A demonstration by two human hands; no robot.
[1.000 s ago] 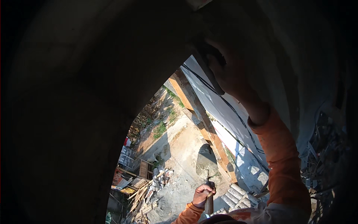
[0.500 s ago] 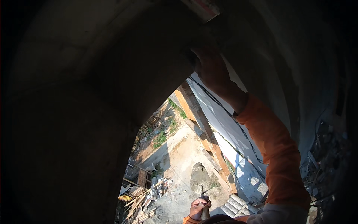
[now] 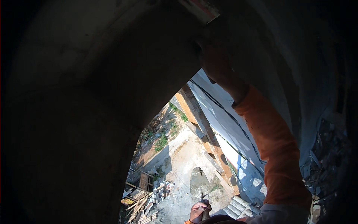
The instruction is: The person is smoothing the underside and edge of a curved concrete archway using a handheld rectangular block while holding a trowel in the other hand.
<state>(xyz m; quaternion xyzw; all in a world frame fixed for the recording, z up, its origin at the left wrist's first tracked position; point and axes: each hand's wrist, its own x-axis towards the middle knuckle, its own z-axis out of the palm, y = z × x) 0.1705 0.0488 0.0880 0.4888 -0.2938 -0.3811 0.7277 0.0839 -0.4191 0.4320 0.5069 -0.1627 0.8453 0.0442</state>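
The left hand (image 3: 198, 211) is wrapped round the handle of a grey-smeared trowel (image 3: 200, 183), its blade pointing out over the sunlit ground (image 3: 182, 160). Up in deep shade, the right hand (image 3: 215, 61) reaches the upper end of the dark wall's (image 3: 149, 74) slanting edge; whether it's gripping anything, I can't tell.

The head-worn fisheye looks steeply down past the near right sleeve (image 3: 278, 151) to ground (image 3: 183, 156) well below.
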